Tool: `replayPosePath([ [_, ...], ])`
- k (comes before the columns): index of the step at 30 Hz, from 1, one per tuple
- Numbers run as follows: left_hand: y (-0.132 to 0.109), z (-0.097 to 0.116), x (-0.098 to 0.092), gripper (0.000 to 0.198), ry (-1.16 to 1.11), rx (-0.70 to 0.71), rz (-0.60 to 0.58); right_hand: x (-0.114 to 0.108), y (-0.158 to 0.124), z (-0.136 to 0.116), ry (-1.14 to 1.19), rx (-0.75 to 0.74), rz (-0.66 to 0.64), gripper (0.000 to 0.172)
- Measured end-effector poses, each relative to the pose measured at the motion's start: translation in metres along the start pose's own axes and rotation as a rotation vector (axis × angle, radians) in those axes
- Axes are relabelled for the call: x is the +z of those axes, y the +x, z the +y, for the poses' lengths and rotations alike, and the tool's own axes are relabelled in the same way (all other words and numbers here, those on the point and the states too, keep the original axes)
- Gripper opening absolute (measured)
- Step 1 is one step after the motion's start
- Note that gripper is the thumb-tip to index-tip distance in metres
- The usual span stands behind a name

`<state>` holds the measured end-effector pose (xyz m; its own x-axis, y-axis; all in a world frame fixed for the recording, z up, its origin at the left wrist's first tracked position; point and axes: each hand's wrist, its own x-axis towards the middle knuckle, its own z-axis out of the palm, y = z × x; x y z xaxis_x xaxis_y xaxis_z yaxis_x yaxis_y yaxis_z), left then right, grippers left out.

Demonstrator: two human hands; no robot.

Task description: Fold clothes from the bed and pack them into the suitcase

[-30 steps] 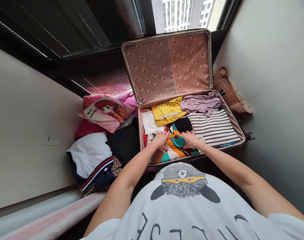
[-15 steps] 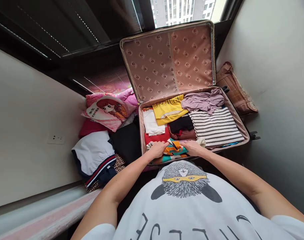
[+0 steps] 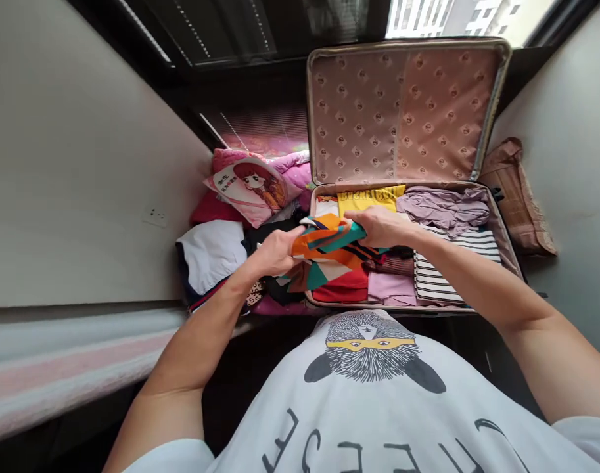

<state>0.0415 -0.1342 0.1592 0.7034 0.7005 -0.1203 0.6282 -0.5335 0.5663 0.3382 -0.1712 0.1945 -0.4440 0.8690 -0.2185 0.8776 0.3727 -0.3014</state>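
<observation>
Between my two hands hangs a multicoloured garment [image 3: 329,253] in orange, teal and cream, its exact kind not clear. My left hand [image 3: 278,251] grips its left edge, and the fingers of my right hand [image 3: 378,226] are closed on its right side. The garment is held above the left part of an open suitcase [image 3: 393,306]. Inside lie a yellow garment [image 3: 369,199], a mauve crumpled garment [image 3: 442,207], a black-and-white striped garment [image 3: 435,276], a red cloth [image 3: 342,289] and a pink cloth [image 3: 391,289]. Part of the contents is hidden by my hands.
The suitcase lid [image 3: 403,112] stands upright at the back by the window. To the left are a printed pillow [image 3: 260,190] and a white-and-navy garment [image 3: 213,253] on a pile. A brown bag-like item [image 3: 516,203] leans at the right wall [image 3: 576,151].
The multicoloured garment has been lifted from the suitcase's front edge and carried left, in both hands. Pink cloth now shows near where it lay. My view has shifted left.
</observation>
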Motion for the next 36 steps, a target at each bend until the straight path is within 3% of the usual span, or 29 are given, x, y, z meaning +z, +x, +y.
replayPosePath([
  [3, -0.040, -0.023, -0.035, 0.040, 0.019, -0.115, 0.135, -0.018, 0.054, -0.039, -0.076, -0.112, 0.058, 0.040],
  [6, -0.079, -0.060, -0.039, 0.045, 0.006, -0.264, 0.233, -0.011, 0.111, -0.071, -0.088, -0.275, 0.039, 0.043],
  [9, -0.107, -0.105, -0.015, 0.049, -0.126, -0.373, 0.250, 0.013, 0.168, -0.095, -0.069, -0.448, -0.090, 0.045],
  [13, -0.126, -0.156, 0.034, 0.058, -0.482, -0.445, 0.202, 0.053, 0.228, -0.119, -0.038, -0.563, -0.342, 0.048],
  [17, -0.138, -0.181, 0.076, 0.049, -0.685, -0.486, 0.185, 0.083, 0.261, -0.136, -0.095, -0.600, -0.508, 0.057],
  [20, -0.150, -0.189, 0.087, 0.040, -0.666, -0.537, 0.220, 0.093, 0.277, -0.147, -0.107, -0.626, -0.555, 0.059],
  [22, -0.160, -0.194, 0.081, 0.040, -0.654, -0.558, 0.274, 0.093, 0.291, -0.158, -0.113, -0.637, -0.567, 0.054],
  [25, -0.178, -0.206, 0.057, 0.046, -0.704, -0.566, 0.349, 0.083, 0.318, -0.186, -0.125, -0.689, -0.564, 0.051],
  [30, -0.216, -0.247, 0.016, 0.048, -0.885, -0.639, 0.478, 0.068, 0.391, -0.259, -0.154, -0.752, -0.612, 0.054],
  [33, -0.230, -0.288, 0.013, 0.057, -1.068, -0.720, 0.517, 0.076, 0.442, -0.299, -0.209, -0.707, -0.655, 0.063],
  [36, -0.233, -0.330, 0.029, 0.063, -1.056, -0.909, 0.543, 0.110, 0.472, -0.321, -0.255, -0.616, -0.407, 0.085],
])
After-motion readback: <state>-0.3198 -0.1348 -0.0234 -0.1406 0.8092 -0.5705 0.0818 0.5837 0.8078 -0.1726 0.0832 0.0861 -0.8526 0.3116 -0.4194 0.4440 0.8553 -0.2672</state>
